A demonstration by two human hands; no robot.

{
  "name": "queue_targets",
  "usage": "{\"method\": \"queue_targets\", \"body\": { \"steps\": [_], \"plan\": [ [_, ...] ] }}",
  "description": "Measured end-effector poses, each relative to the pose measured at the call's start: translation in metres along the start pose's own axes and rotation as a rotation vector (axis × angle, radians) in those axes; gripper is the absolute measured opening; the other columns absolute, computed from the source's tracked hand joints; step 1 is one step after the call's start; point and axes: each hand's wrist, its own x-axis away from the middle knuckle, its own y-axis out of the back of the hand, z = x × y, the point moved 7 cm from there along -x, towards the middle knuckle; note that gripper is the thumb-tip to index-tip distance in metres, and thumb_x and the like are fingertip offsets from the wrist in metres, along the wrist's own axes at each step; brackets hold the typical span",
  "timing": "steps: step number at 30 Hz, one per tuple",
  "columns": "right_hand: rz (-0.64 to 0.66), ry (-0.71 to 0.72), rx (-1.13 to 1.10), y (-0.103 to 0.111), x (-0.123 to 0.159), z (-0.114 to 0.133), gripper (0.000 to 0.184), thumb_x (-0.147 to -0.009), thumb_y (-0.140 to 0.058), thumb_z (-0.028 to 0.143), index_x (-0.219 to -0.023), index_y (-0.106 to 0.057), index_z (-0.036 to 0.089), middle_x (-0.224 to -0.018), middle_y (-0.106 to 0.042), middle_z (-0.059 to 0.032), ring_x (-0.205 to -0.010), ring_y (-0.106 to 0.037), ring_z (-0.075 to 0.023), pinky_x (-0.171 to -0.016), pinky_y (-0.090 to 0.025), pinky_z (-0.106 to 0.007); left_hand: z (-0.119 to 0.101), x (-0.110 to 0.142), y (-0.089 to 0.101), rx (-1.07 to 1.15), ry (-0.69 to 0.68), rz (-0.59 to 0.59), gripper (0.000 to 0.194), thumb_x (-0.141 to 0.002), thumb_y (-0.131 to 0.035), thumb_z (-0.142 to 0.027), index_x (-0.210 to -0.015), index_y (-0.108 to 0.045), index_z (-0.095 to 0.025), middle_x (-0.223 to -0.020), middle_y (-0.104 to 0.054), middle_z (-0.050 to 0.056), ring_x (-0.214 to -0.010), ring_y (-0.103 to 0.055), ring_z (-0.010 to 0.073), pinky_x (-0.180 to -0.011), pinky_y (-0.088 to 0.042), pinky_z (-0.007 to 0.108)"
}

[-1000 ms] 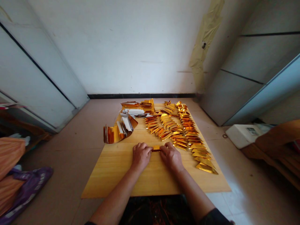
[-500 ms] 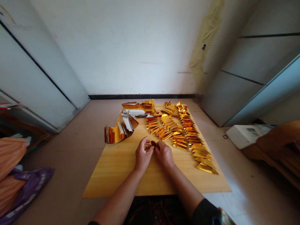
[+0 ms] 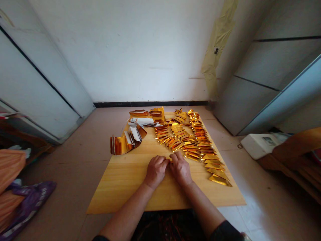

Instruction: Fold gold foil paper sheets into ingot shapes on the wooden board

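Note:
Close together over the middle of the wooden board (image 3: 120, 187), both hands grip a small piece of gold foil paper (image 3: 171, 160), mostly hidden by the fingers. My left hand (image 3: 156, 170) has its fingers curled down on one end. My right hand (image 3: 180, 167) pinches the other end, knuckles up. Just beyond and to the right lie rows of folded gold paper pieces (image 3: 180, 132), overlapping one another. A long column of the same folded gold pieces (image 3: 204, 144) runs down the board's right side.
At the board's far left stand gold and white paper stacks (image 3: 125, 140), with a white bundle (image 3: 142, 121) behind. A purple bag (image 3: 37, 204) lies on the floor at left. At right is a white box (image 3: 260, 145) beside a wooden piece of furniture (image 3: 296, 160). A white wall (image 3: 140, 50) rises behind.
Both hands have turned knuckles-up and lowered slightly toward the board. The left fingers, partly spread before, are now curled on the paper. The view has shifted slightly.

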Motion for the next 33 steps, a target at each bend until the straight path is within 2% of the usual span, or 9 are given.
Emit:
{"method": "queue_targets", "body": {
  "steps": [2, 4, 9, 19, 24, 28, 33],
  "plan": [
    [0.024, 0.081, 0.111, -0.001, 0.006, 0.001, 0.016, -0.085, -0.048, 0.014, -0.084, -0.062, 0.02, -0.093, -0.058, -0.0044, -0.086, -0.052, -0.0151, -0.069, -0.038, -0.021, 0.0, 0.0, -0.005, -0.036, 0.012, 0.074, 0.02, -0.089, -0.047, -0.017, -0.089, -0.067, -0.02, -0.082, -0.062, 0.006, -0.081, -0.053, 0.0188, -0.074, -0.044, 0.032],
    [0.028, 0.092, 0.176, -0.004, 0.009, -0.004, 0.019, -0.088, -0.048, 0.016, -0.078, -0.063, 0.02, -0.088, -0.058, -0.0044, -0.085, -0.051, -0.0151, -0.071, -0.037, -0.022, 0.003, 0.0, -0.009, -0.043, 0.046, 0.121, 0.02, -0.088, -0.047, -0.014, -0.086, -0.066, -0.02, -0.081, -0.062, 0.005, -0.082, -0.053, 0.0187, -0.076, -0.043, 0.032],
    [0.092, 0.081, 0.219, -0.014, 0.006, -0.014, 0.02, -0.091, -0.048, 0.021, -0.079, -0.063, 0.019, -0.082, -0.058, -0.0031, -0.081, -0.052, -0.0138, -0.072, -0.035, -0.022, 0.018, 0.001, -0.007, -0.02, 0.145, 0.148, 0.016, -0.086, -0.051, -0.016, -0.082, -0.066, -0.02, -0.081, -0.06, 0.005, -0.082, -0.052, 0.0174, -0.078, -0.042, 0.031],
    [0.234, -0.055, 0.327, -0.015, -0.009, -0.014, 0.019, -0.093, -0.045, 0.026, -0.087, -0.062, 0.02, -0.087, -0.062, -0.0039, -0.082, -0.059, -0.0141, -0.063, -0.037, -0.022, 0.035, 0.002, -0.006, -0.058, 0.33, 0.184, 0.012, -0.085, -0.056, -0.026, -0.079, -0.064, -0.02, -0.083, -0.062, 0.004, -0.085, -0.054, 0.0187, -0.075, -0.036, 0.031],
    [0.269, -0.173, 0.301, -0.015, -0.015, -0.014, 0.022, -0.093, -0.045, 0.03, -0.087, -0.063, 0.018, -0.089, -0.064, -0.0063, -0.081, -0.062, -0.015, -0.06, -0.038, -0.023, 0.04, 0.003, 0.0, -0.129, 0.486, 0.217, 0.014, -0.082, -0.058, -0.034, -0.081, -0.061, -0.02, -0.084, -0.062, 0.003, -0.085, -0.054, 0.0204, -0.073, -0.033, 0.032],
    [0.3, -0.271, 0.305, -0.012, -0.018, -0.015, 0.019, -0.09, -0.048, 0.03, -0.089, -0.063, 0.018, -0.09, -0.065, -0.0068, -0.08, -0.064, -0.0169, -0.057, -0.038, -0.023, 0.041, 0.002, 0.001, -0.148, 0.55, 0.244, 0.014, -0.081, -0.059, -0.034, -0.081, -0.06, -0.02, -0.084, -0.061, 0.003, -0.086, -0.054, 0.021, -0.074, -0.032, 0.033],
    [0.317, -0.318, 0.301, -0.009, -0.019, -0.015, 0.017, -0.088, -0.05, 0.03, -0.092, -0.061, 0.018, -0.09, -0.065, -0.0061, -0.077, -0.065, -0.0176, -0.055, -0.037, -0.023, 0.041, -0.001, 0.003, -0.148, 0.629, 0.218, 0.007, -0.078, -0.059, -0.028, -0.08, -0.059, -0.021, -0.086, -0.059, 0.003, -0.089, -0.051, 0.0219, -0.077, -0.032, 0.036]
  ]
}}
